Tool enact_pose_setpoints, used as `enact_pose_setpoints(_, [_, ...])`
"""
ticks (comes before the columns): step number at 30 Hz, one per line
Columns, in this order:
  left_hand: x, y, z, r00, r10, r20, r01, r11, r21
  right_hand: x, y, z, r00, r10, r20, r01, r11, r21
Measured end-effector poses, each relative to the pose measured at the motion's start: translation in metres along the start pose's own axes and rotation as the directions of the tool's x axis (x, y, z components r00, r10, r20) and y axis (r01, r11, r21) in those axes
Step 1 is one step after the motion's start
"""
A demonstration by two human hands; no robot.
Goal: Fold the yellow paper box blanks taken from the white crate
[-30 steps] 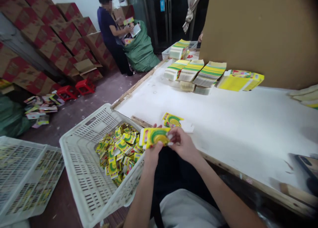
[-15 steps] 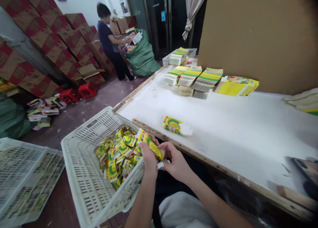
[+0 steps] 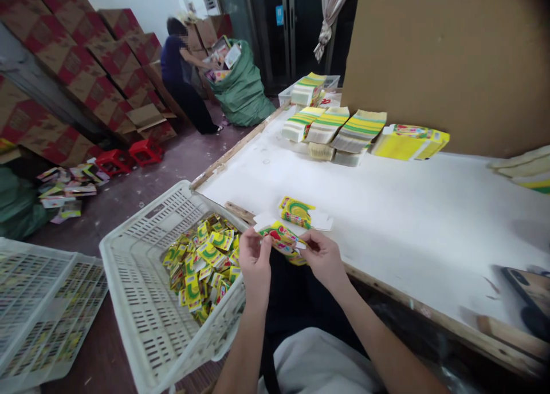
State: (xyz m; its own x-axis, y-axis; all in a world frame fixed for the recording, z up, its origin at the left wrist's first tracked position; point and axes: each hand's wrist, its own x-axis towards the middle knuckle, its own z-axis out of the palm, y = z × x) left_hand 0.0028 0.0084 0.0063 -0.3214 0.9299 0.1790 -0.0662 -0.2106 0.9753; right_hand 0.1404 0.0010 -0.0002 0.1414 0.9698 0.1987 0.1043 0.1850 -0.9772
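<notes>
Between my two hands is a small yellow-and-green printed carton (image 3: pixel 281 239), held over the table's front edge with white flaps sticking out at its ends. My left hand (image 3: pixel 255 256) pinches its left end between thumb and fingers. At the right end, my right hand (image 3: pixel 322 256) grips it near a white flap. Just beyond, another such carton (image 3: pixel 298 212) lies on the white table (image 3: pixel 387 222), a white flap extending to its right. A white plastic basket (image 3: pixel 141 302) to my left holds many small yellow-and-green cartons (image 3: pixel 206 262).
Stacks of flat cartons (image 3: pixel 358 130) stand at the table's back, beside a brown board (image 3: pixel 429 56). A phone (image 3: pixel 526 288) is at the right. Another crate (image 3: pixel 38 308), red stools (image 3: pixel 146 152) and a green sack (image 3: pixel 243 90) with a person (image 3: pixel 180 79) beside it are leftward.
My hands have moved from the basket's rim to the right, and the carton now shows a white flap at its left end. The person by the sack bends lower.
</notes>
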Motion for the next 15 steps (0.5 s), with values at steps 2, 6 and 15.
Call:
enact_pose_setpoints(2, [0.001, 0.016, -0.005, 0.972, 0.229, -0.058, -0.219, 0.965, 0.144, 0.001, -0.002, -0.008, 0.988, -0.157, -0.011, 0.152, 0.968, -0.202])
enact_pose_setpoints(6, [0.003, 0.044, -0.015, 0.877, 0.364, 0.312, -0.471, 0.779, 0.415, 0.002, -0.012, -0.020, 0.869, -0.453, 0.197, 0.484, 0.701, -0.523])
enact_pose_setpoints(15, [-0.010, 0.014, -0.003, 0.846, -0.119, 0.519, -0.265, 0.751, 0.605, -0.012, -0.018, -0.014, 0.918, -0.382, -0.107, 0.342, 0.899, -0.274])
